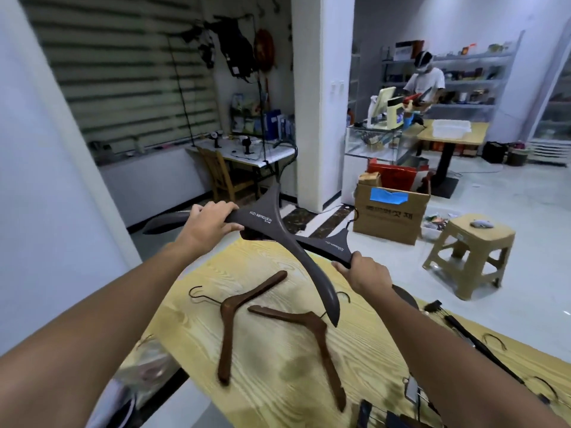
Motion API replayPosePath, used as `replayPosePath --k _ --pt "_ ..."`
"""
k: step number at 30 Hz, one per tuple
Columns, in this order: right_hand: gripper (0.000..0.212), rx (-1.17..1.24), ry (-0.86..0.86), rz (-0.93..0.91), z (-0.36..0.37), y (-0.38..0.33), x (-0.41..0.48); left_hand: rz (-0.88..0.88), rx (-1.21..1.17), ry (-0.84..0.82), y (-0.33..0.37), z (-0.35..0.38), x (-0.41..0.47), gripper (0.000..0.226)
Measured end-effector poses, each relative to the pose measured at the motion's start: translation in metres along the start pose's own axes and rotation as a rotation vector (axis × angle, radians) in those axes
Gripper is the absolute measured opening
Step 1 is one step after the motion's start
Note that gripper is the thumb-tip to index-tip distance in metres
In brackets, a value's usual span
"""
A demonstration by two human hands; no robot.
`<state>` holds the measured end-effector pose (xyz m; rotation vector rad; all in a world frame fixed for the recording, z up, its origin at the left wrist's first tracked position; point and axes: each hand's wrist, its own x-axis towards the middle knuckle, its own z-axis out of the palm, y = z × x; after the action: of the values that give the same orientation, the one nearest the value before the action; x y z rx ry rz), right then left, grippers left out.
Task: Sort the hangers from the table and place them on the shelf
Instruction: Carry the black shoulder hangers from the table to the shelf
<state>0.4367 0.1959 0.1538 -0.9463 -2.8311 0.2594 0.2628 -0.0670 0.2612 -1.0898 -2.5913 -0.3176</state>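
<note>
My left hand (206, 224) grips a dark grey hanger (272, 222) by one arm, held above the far end of the light wooden table (272, 362). My right hand (363, 271) grips a second dark grey hanger (333, 244), which crosses behind the first one. Two brown wooden hangers lie on the table below: one (230, 319) to the left, one (315, 338) to the right. The shelf for the hangers cannot be made out.
Black clip hangers (472, 338) lie at the table's right edge. Beyond the table stand a cardboard box (391, 216), a beige plastic stool (471, 253) and a white pillar (321, 103). A person (425, 81) stands at a far counter. A desk with a chair (222, 174) is at the back left.
</note>
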Motion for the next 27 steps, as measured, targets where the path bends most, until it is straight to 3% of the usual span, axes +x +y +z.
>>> replayPosePath --k 14,19,27 --pt "0.046 -0.067 0.061 -0.513 -0.019 -0.18 -0.021 -0.401 0.11 0.052 -0.121 -0.096 -0.153 0.033" --pt "0.03 -0.097 0.061 -0.662 -0.02 -0.255 -0.052 -0.561 0.163 0.096 -0.162 -0.133 -0.227 0.033" --pt "0.052 -0.063 0.056 -0.905 0.008 -0.375 -0.116 -0.833 0.237 0.108 -0.214 -0.18 -0.37 0.031"
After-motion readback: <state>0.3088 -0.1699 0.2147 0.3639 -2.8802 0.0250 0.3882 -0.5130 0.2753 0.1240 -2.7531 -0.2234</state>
